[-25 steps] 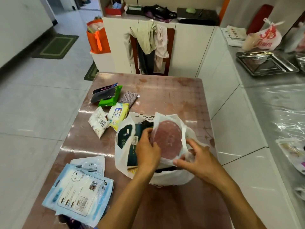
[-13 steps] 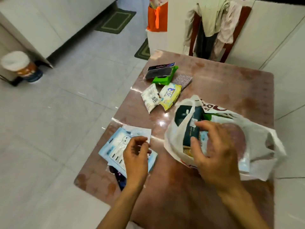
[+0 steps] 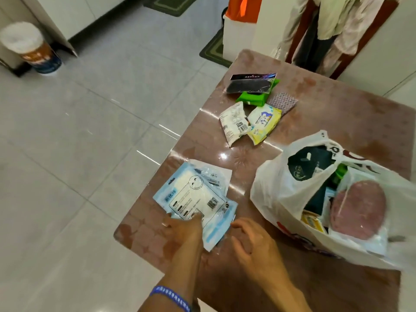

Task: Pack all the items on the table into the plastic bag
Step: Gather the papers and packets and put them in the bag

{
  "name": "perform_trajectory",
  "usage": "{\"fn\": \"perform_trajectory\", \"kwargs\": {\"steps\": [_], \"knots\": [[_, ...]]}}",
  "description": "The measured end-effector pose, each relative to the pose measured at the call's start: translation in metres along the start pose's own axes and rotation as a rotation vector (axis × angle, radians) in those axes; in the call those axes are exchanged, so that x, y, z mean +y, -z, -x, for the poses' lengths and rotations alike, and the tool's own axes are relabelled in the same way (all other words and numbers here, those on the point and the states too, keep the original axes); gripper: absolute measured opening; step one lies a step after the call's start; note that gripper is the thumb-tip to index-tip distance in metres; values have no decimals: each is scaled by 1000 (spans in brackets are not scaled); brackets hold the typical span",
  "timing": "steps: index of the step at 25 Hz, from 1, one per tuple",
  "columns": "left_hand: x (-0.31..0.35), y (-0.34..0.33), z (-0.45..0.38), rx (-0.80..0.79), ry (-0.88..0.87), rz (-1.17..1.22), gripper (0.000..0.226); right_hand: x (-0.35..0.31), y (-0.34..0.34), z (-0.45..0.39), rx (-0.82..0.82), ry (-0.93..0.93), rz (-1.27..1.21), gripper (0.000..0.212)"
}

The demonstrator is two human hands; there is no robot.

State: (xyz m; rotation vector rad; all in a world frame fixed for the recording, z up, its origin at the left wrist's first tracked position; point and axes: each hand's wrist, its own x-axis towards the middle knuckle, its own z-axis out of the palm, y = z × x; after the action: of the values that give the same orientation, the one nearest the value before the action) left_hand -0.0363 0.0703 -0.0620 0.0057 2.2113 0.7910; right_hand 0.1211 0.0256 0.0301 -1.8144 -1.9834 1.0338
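Observation:
The white plastic bag [image 3: 279,194] stands open on the right of the brown table [image 3: 342,122]. Inside it I see a round pink pack [image 3: 358,212], a dark green pack [image 3: 313,163] and a yellow item [image 3: 313,221]. A stack of blue-and-white packets [image 3: 193,197] lies at the table's left edge. My left hand [image 3: 184,230] touches its near end with straight fingers. My right hand [image 3: 252,242] hovers beside the stack, loosely curled and holding nothing. Farther back lie a white packet [image 3: 234,122], a yellow wipes packet [image 3: 264,122], a green pack [image 3: 254,99], a black packet [image 3: 249,83] and a patterned cloth [image 3: 282,102].
The table's left edge and near-left corner drop to a tiled floor. A chair draped with clothes [image 3: 326,30] stands behind the table, an orange bag [image 3: 243,7] on a white box beside it. A round bin [image 3: 31,48] sits at the far left.
Both hands have left the bag. My left hand came down onto the blue-and-white packets, and my right hand moved from the bag's mouth to beside them. The view swung left.

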Motion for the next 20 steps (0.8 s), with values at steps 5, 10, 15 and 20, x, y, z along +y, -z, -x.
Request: {"fn": "perform_trajectory", "kwargs": {"steps": [5,10,15,20], "knots": [[28,23,17,-218,-132,448,69,-19,37,7,6,-33,-146,24],[58,59,39,-366,-642,227,50,-34,121,-3,313,-31,-396,16],[38,41,52,-477,-636,-316,49,-4,112,-9,148,-153,-272,15],[21,60,43,-261,-734,-925,46,16,73,25,12,-197,-283,12]]}}
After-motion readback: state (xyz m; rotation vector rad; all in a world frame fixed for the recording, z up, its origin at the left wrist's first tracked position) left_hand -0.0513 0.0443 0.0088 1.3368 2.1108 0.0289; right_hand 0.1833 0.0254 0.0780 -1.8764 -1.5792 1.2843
